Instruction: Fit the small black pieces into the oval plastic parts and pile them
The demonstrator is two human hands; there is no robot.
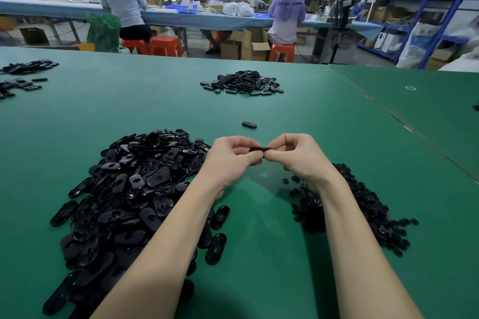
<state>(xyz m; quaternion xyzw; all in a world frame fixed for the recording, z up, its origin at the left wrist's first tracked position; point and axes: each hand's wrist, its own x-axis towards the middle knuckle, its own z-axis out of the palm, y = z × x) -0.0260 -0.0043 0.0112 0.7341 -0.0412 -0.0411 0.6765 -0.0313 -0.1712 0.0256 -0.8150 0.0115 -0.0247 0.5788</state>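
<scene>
Green table [259,215]: we pinch one oval part [260,149] between left hand [233,155] and right hand [295,154], fingers curled.

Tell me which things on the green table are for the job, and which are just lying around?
For the job:
- oval part held by left hand and right hand
- big heap of oval parts
- heap of small black pieces
- far pile of ovals

Just lying about:
- lone oval
- white ring
- orange stools
- cardboard boxes

oval heap [124,189] left, small-piece heap [363,204] right
</scene>
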